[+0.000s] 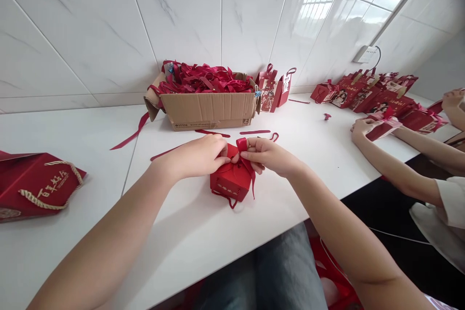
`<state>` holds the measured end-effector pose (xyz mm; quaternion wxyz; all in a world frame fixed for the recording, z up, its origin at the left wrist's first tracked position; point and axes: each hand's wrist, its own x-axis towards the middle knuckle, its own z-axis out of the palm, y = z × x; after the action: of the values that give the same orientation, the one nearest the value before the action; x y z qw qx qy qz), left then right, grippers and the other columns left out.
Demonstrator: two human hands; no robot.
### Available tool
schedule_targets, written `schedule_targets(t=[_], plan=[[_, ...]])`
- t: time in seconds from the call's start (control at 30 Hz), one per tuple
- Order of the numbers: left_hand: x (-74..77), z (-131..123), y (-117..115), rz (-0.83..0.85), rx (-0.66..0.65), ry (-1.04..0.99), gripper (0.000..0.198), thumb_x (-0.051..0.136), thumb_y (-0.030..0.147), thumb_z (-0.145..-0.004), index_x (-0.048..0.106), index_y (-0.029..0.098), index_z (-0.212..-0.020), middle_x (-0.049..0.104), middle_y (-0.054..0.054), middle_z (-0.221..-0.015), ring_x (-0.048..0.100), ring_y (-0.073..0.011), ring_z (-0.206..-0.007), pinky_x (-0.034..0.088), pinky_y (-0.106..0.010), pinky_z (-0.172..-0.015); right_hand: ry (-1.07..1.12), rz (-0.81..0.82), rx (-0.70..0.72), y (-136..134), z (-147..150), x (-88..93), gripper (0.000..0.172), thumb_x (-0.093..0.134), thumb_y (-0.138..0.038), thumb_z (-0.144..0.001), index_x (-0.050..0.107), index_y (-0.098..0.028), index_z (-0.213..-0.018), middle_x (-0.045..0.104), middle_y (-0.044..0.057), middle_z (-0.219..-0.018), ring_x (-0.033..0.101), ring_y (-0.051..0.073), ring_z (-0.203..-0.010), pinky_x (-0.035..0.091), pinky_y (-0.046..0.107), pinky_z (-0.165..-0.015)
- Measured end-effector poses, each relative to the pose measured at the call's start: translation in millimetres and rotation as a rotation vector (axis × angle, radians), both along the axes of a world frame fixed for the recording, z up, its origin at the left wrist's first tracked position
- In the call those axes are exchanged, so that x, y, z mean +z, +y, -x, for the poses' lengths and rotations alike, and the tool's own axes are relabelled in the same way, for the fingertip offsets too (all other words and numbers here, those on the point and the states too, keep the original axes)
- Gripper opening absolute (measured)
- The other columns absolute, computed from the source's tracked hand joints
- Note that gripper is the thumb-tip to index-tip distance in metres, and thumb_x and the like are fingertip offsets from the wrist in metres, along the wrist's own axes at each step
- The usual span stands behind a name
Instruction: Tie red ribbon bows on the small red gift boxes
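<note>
A small red gift box with gold lettering sits on the white table in front of me. On top of it, a dark red ribbon forms a loop, and one tail hangs down the box's right side. My left hand rests over the box top, its fingers pinched together at the ribbon's middle. With thumb and forefinger, my right hand pinches the ribbon beside the loop. A dark red cord handle droops from the box's front side.
Behind the box stands a cardboard carton heaped with red ribbons. A larger red box with rope handles lies at left. At right, a co-worker's hands hold a pink-and-red box near several red boxes.
</note>
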<state>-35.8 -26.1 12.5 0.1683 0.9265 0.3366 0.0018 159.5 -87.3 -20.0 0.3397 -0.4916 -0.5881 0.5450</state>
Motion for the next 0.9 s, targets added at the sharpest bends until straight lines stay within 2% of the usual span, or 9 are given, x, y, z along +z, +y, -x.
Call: schedule_targets(t=[0.13, 0.23, 0.3, 0.43, 0.5, 0.57, 0.67, 0.8, 0.9], plan=[[5.0, -3.1, -6.4, -0.014, -0.015, -0.066, 0.017, 0.046, 0.028, -0.084, 0.051, 0.021, -0.069, 0.063, -0.005, -0.087, 0.058, -0.0203, -0.071, 0.040, -0.029, -0.060, -0.057, 0.025, -0.195, 0.1, 11.0, 2.7, 0.006, 0.060, -0.019, -0.078, 0.060, -0.015, -0.074, 0.071, 0.003, -0.074, 0.044, 0.004, -0.044, 0.034, 0.020, -0.043], [8.7, -5.4, -12.6, -0.039, -0.020, -0.103, 0.015, 0.045, 0.025, -0.085, 0.048, 0.021, -0.070, 0.063, -0.003, -0.082, 0.058, -0.0223, -0.079, 0.040, -0.030, -0.064, -0.101, 0.026, -0.309, -0.3, 18.6, 3.4, 0.004, 0.060, -0.013, -0.071, 0.061, -0.016, -0.068, 0.071, 0.002, -0.069, 0.044, 0.005, -0.042, 0.035, 0.020, -0.041], [10.0, -3.2, -15.1, -0.026, 0.030, -0.103, 0.011, 0.045, 0.026, -0.085, 0.046, 0.022, -0.074, 0.061, -0.001, -0.076, 0.057, -0.0208, -0.073, 0.038, -0.028, -0.057, -0.126, 0.007, -0.338, -0.9, 22.0, 3.4, 0.006, 0.058, -0.012, -0.067, 0.062, -0.016, -0.065, 0.070, 0.001, -0.066, 0.044, 0.005, -0.040, 0.036, 0.021, -0.041], [11.7, 9.3, -14.8, 0.041, 0.064, -0.167, 0.006, 0.046, 0.027, -0.085, 0.046, 0.026, -0.090, 0.061, 0.002, -0.076, 0.052, -0.0152, -0.055, 0.036, -0.026, -0.047, -0.203, -0.015, -0.344, -2.0, 25.4, 2.5, 0.011, 0.056, -0.016, -0.066, 0.067, -0.016, -0.063, 0.064, 0.000, -0.060, 0.042, 0.006, -0.041, 0.036, 0.022, -0.042], [13.5, 14.6, -13.9, 0.076, 0.028, -0.228, 0.018, 0.045, 0.025, -0.087, 0.049, 0.029, -0.104, 0.064, 0.003, -0.085, 0.055, -0.0136, -0.057, 0.040, -0.025, -0.049, -0.241, -0.029, -0.335, -3.0, 26.0, 1.9, 0.014, 0.055, -0.018, -0.066, 0.069, -0.016, -0.065, 0.060, -0.001, -0.058, 0.041, 0.007, -0.045, 0.035, 0.022, -0.044], [14.8, 15.4, -13.6, 0.061, -0.007, -0.334, 0.025, 0.045, 0.023, -0.088, 0.049, 0.031, -0.112, 0.066, 0.003, -0.093, 0.061, -0.0131, -0.067, 0.046, -0.025, -0.058, -0.268, -0.066, -0.297, -5.1, 26.2, 1.2, 0.017, 0.054, -0.019, -0.068, 0.070, -0.017, -0.067, 0.056, -0.002, -0.057, 0.040, 0.007, -0.049, 0.034, 0.023, -0.046], [11.5, 7.2, -12.8, -0.002, -0.059, -0.532, 0.023, 0.048, 0.021, -0.089, 0.052, 0.027, -0.111, 0.068, 0.002, -0.095, 0.065, -0.0138, -0.087, 0.049, -0.024, -0.074, -0.305, -0.186, -0.200, -10.6, 26.3, -0.3, 0.017, 0.049, -0.020, -0.072, 0.062, -0.018, -0.061, 0.047, -0.004, -0.054, 0.036, 0.008, -0.051, 0.030, 0.023, -0.047], [-3.7, -11.2, -7.6, -0.022, -0.123, -0.694, 0.018, 0.052, 0.019, -0.088, 0.055, 0.021, -0.105, 0.069, 0.000, -0.094, 0.065, -0.0138, -0.090, 0.050, -0.026, -0.081, -0.321, -0.306, -0.145, -16.0, 27.2, -4.4, 0.024, 0.049, -0.023, -0.077, 0.044, -0.019, -0.054, 0.040, -0.005, -0.052, 0.033, 0.008, -0.049, 0.026, 0.024, -0.046], [-11.3, -16.6, -0.8, -0.276, -0.047, -0.711, 0.015, 0.057, 0.019, -0.084, 0.058, 0.020, -0.099, 0.068, -0.003, -0.097, 0.061, -0.0189, -0.097, 0.046, -0.035, -0.091, -0.325, -0.336, -0.217, -15.2, 28.1, -8.3, 0.029, 0.051, -0.030, -0.082, 0.049, -0.019, -0.056, 0.049, -0.003, -0.054, 0.040, 0.009, -0.052, 0.030, 0.024, -0.049]])
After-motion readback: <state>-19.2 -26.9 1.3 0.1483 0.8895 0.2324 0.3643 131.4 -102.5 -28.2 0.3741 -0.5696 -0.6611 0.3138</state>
